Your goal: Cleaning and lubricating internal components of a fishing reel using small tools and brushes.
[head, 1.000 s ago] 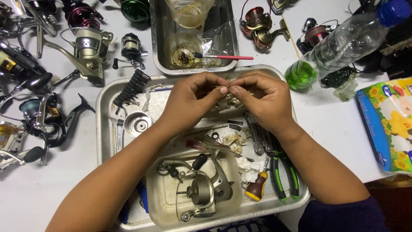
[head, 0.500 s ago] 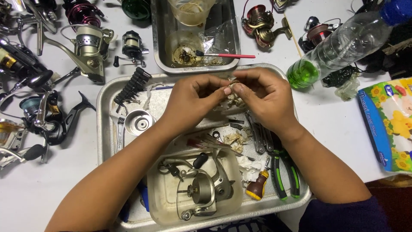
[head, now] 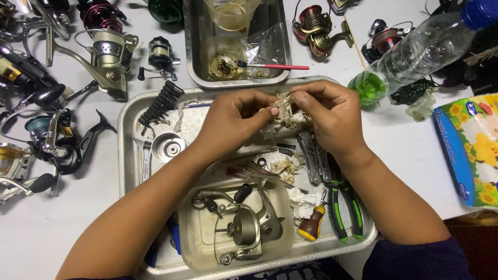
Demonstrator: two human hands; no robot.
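Both hands up over the far half of the big dented steel tray (head: 127,155), working one grubby, crumpled off-white wad of tissue (head: 284,115). Left hand (head: 233,124) pinches its left end between thumb and forefinger; right hand (head: 332,116) curls over the right end, fingers closed on it. Wad sits dead between the two hands, long axis roughly left-right, so neither hand is nearer. Whether a small part is wrapped inside it, can't tell.

Below the hands in the tray: silver spool (head: 168,148), folded multi-tool (head: 311,158), green-handled pliers (head: 345,207), stubby wooden-handled screwdriver (head: 311,225), black bit holder (head: 161,101). Nearest me, a cloudy plastic tub (head: 194,243) holds a stripped grey spinning-reel body (head: 241,225).

Beyond the tray, a smaller steel pan (head: 194,46) with a red-handled brush (head: 272,66). More reels on the white counter (head: 404,145) to the left and at the back; clear bottle with green liquid (head: 410,59) and tissue pack (head: 474,150) on the right.
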